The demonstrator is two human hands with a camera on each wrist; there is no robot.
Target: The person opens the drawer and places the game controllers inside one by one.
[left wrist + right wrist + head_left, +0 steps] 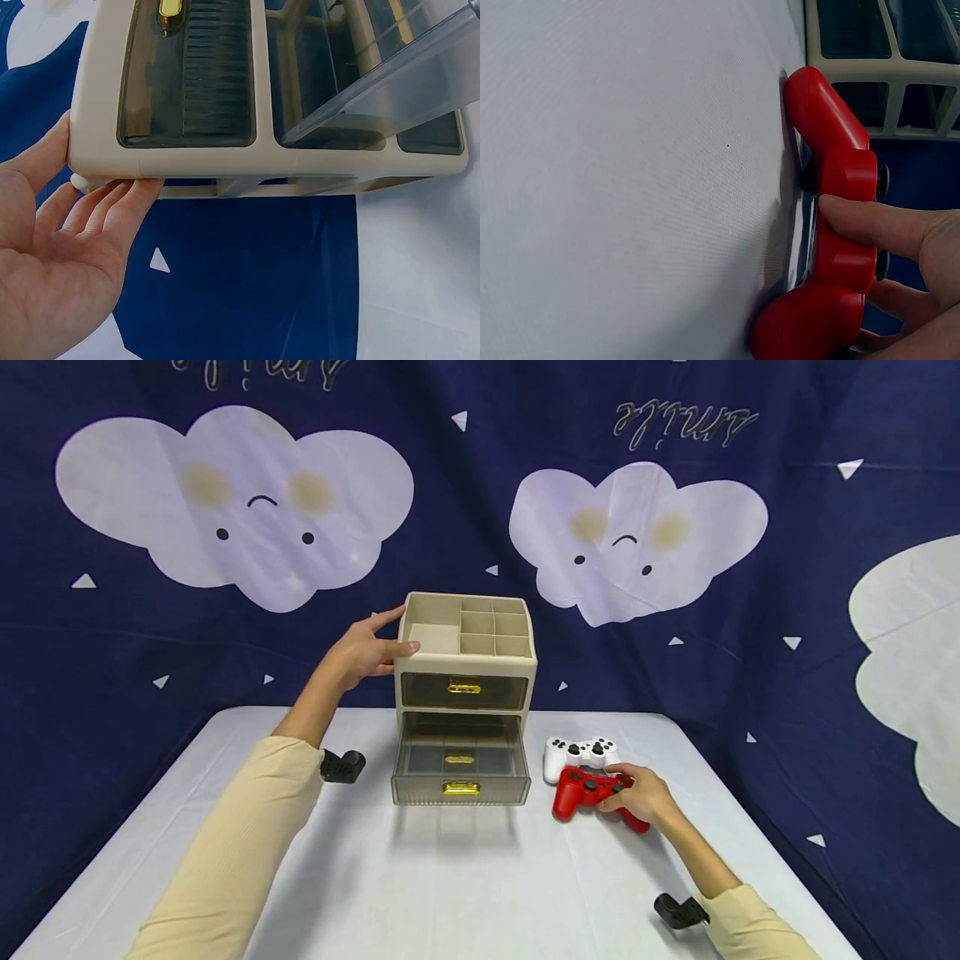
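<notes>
Now the left hand [360,653] grips the drawer cabinet [465,665] at its ten o'clock, while at its four o'clock the right hand [642,793] has thumb and fingers clamped on a red controller [569,790]

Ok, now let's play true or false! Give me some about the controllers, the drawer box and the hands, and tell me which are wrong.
1. The right hand holds the red controller. True.
2. In the head view, the red controller partly covers the white controller. True.
3. The left hand touches the drawer box. True.
4. The white controller is inside the drawer box. False: it is outside, to the right in the head view.
5. The top drawer is pulled out. False: it is shut; the drawer below it is pulled out.
6. The top drawer's handle is blue. False: it is gold.
</notes>
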